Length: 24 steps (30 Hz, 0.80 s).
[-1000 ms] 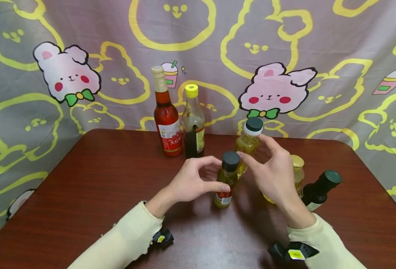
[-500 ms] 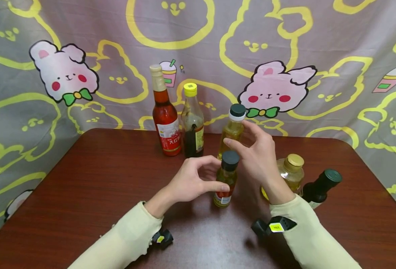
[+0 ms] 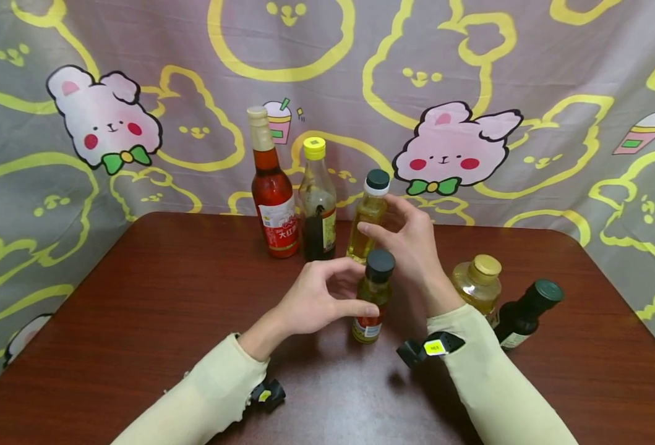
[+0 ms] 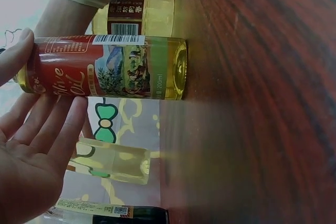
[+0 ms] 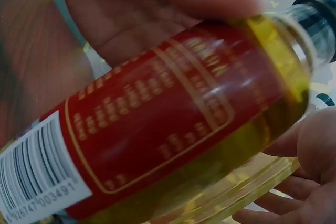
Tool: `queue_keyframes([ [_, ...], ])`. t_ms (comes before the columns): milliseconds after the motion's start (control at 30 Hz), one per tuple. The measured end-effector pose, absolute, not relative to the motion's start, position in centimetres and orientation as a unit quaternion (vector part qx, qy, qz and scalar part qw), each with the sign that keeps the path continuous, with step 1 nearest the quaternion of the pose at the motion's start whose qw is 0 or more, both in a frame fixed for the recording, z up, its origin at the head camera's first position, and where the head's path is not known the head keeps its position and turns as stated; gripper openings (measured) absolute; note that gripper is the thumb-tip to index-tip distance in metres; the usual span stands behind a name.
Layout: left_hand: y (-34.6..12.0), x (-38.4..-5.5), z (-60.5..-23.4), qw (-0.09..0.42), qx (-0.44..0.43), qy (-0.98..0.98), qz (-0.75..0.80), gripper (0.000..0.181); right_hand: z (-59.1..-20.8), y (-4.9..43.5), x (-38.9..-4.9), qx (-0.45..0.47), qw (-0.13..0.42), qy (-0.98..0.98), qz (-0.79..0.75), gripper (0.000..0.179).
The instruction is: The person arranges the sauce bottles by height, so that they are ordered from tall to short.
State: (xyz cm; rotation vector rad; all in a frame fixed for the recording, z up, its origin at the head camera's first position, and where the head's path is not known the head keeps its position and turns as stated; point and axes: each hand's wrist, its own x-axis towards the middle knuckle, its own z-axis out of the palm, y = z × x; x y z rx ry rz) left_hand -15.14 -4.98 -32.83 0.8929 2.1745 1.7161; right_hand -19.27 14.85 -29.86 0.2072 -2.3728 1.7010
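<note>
Thumb in front and fingers behind, my left hand (image 3: 316, 300) grips a small olive oil bottle (image 3: 372, 303) with a black cap, upright near the middle of the table. Its red "Olive Oil" label (image 4: 65, 69) fills much of the left wrist view. Farther back, my right hand (image 3: 413, 247) pinches a clear bottle of yellow oil (image 3: 367, 213) by its upper part; this one has a dark green cap over a white collar. The clear bottle's lower part is partly hidden behind the olive oil bottle and left hand. In the right wrist view the olive oil bottle (image 5: 168, 114) overlaps it.
Left of the clear bottle stand a yellow-capped bottle of dark liquid (image 3: 320, 228) and a tall red bottle (image 3: 277, 204). At the right are a gold-capped oil bottle (image 3: 476, 287) and a dark bottle (image 3: 527, 315). A patterned cloth (image 3: 327, 80) hangs behind the table (image 3: 166, 296).
My right hand has carried the clear oil bottle left and back, toward the yellow-capped bottle. The gold-capped bottle now shows more fully. My left hand and the olive oil bottle have stayed put.
</note>
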Motion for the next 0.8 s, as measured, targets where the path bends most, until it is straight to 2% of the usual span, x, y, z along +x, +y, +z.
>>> queue_keyframes([
  [800, -5.0, -15.3, -33.1, 0.099, 0.309, 0.755, 0.571, 0.041, -31.6, 14.4, -21.9, 0.035, 0.098, -0.804, 0.585, 0.057],
])
